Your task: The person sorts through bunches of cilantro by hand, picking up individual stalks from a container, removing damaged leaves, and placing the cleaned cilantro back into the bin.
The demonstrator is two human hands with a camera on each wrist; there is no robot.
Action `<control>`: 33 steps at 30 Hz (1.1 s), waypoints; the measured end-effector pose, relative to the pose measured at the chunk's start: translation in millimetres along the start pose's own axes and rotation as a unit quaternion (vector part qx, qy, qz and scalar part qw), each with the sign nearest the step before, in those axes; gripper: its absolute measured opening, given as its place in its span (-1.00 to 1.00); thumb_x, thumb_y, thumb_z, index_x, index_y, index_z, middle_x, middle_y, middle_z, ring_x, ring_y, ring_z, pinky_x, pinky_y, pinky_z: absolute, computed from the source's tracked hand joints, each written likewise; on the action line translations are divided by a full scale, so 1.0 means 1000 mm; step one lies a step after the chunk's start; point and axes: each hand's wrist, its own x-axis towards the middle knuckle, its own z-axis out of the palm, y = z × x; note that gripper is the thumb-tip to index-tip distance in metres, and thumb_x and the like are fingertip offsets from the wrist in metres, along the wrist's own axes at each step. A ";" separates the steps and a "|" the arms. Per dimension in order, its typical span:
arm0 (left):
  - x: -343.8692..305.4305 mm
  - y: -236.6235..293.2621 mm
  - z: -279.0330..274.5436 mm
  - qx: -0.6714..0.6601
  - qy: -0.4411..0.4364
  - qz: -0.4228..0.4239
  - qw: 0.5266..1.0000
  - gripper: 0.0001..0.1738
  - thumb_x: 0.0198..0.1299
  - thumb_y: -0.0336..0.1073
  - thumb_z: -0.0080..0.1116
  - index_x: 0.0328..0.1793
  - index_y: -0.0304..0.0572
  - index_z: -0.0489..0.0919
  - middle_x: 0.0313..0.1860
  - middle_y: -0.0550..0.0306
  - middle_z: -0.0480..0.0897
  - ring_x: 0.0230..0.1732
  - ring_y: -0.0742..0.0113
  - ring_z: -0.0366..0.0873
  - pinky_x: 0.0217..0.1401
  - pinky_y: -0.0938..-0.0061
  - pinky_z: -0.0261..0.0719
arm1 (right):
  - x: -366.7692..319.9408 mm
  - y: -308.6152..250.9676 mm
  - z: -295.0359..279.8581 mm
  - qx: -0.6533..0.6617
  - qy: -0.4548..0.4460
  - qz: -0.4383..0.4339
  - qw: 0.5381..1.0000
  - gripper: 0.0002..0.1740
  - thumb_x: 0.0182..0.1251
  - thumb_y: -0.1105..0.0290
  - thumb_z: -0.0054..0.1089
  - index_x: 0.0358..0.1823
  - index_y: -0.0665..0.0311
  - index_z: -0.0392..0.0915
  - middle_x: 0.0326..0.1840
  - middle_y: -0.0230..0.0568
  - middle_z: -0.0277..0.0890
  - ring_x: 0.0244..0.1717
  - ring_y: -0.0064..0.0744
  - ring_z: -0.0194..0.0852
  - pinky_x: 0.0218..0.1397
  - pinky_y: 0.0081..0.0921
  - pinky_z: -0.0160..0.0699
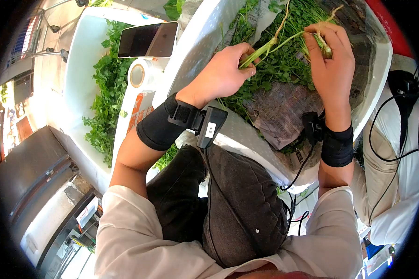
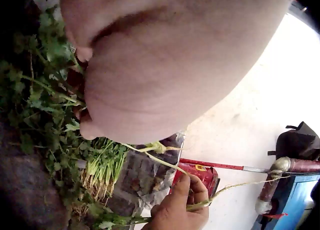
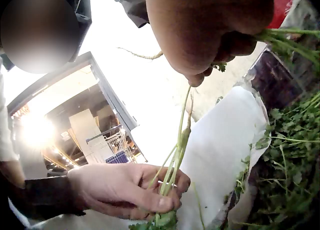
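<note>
In the head view the left hand (image 1: 228, 69) grips a few green stems with a pale root (image 1: 278, 33) pointing up and away. The right hand (image 1: 333, 63) holds another rooted plant (image 1: 326, 48) in its curled fingers, while thumb and fingertip pinch a thin stem (image 1: 288, 39) that runs across to the left hand's bunch. Seen from the right wrist, that stem (image 3: 184, 107) stretches between the two hands. Leafy herbs (image 1: 284, 63) lie in the white foam box (image 1: 246, 132) below both hands. The left wrist view shows a pile of rooted stems (image 2: 102, 167) beneath.
Left of the foam box, another white box (image 1: 79, 69) holds leafy greens (image 1: 108, 83). A phone (image 1: 148, 40) and a white roll (image 1: 142, 74) rest between the boxes. Crumpled newspaper (image 1: 284, 111) lies inside the near box. Another person's legs (image 1: 381, 153) are at the right.
</note>
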 end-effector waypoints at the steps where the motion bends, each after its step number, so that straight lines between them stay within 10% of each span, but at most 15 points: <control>1: 0.001 -0.001 -0.001 0.024 -0.014 0.003 1.000 -0.77 0.33 -0.42 0.30 0.03 -0.37 0.56 -0.15 0.02 0.72 -0.08 0.32 0.67 0.08 0.38 0.59 | 0.000 0.001 0.000 0.000 0.000 0.000 1.000 -0.82 0.40 0.42 0.40 -0.02 0.25 0.71 0.00 -0.20 0.64 -0.09 -0.10 0.66 -0.07 -0.36 0.62; 3: 0.000 0.000 -0.002 0.048 -0.026 0.006 0.999 -0.77 0.33 -0.42 0.30 0.02 -0.39 0.56 -0.13 -0.02 0.73 -0.09 0.28 0.67 0.08 0.36 0.59 | -0.001 0.003 0.000 -0.014 0.001 -0.013 1.000 -0.88 0.47 0.49 0.33 -0.03 0.30 0.72 0.01 -0.34 0.60 -0.17 -0.62 0.56 -0.40 -0.66 0.48; 10: -0.001 0.009 -0.002 0.001 -0.008 0.010 1.000 -0.75 0.36 -0.37 0.30 0.06 -0.35 0.59 -0.14 0.05 0.71 -0.07 0.36 0.65 0.08 0.39 0.58 | -0.002 -0.006 0.001 0.055 -0.024 -0.020 0.998 -0.89 0.41 0.52 0.35 -0.07 0.29 0.71 0.01 -0.31 0.60 -0.17 -0.59 0.57 -0.29 -0.55 0.49; 16: 0.001 0.011 -0.002 -0.187 0.058 -0.032 0.980 -0.73 0.43 -0.37 0.27 0.18 -0.27 0.60 -0.09 0.26 0.67 -0.06 0.51 0.59 0.09 0.53 0.56 | 0.001 -0.020 -0.010 0.172 -0.240 0.045 0.954 -0.84 0.25 0.49 0.40 -0.18 0.37 0.67 -0.09 -0.18 0.64 -0.13 -0.29 0.66 -0.07 -0.45 0.59; 33: -0.001 0.014 0.002 -0.177 -0.016 0.045 0.983 -0.68 0.43 -0.43 0.23 0.26 -0.33 0.60 -0.08 0.20 0.74 -0.06 0.57 0.66 0.06 0.60 0.59 | -0.016 -0.028 0.028 0.118 -0.145 0.064 0.980 -0.76 0.24 0.43 0.50 -0.11 0.38 0.75 -0.23 -0.10 0.65 -0.27 -0.13 0.67 -0.23 -0.33 0.61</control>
